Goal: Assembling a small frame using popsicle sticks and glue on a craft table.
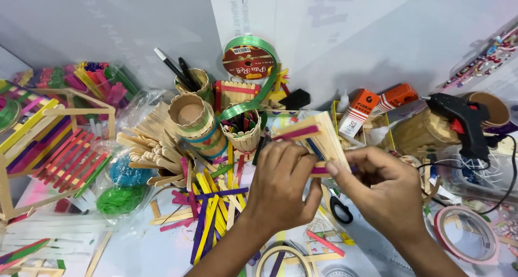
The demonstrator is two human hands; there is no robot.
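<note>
Both hands meet over the middle of the counter around a small panel of craft sticks, plain wood with a magenta stick across its upper edge and a blue one showing beneath. The left hand is curled closed on the panel's lower left side, fingers wrapped in front and thumb behind; the right hand is pinched shut on a short magenta stick at the panel's lower edge, thumb and forefinger pressed together. The panel is held tilted in the air, clear of everything below. The likely trouble is in that pinch: if the small stick is being pressed on at a slant it could slide off line, and too hard a squeeze could pop the thin slats apart or flex the panel. A slip could also drop the piece into the loose pile of coloured sticks directly beneath, where it would tangle. The hot glue gun stands just to the right with its cord trailing, near enough for a sleeve or wrist to snag. The counter is white and thickly cluttered: stick-built cups, a spool of green ribbon, glue boxes, a roll of tape, scissors, and a slatted rack in many colours at the left. A pale wall with printed panels closes the back.
</note>
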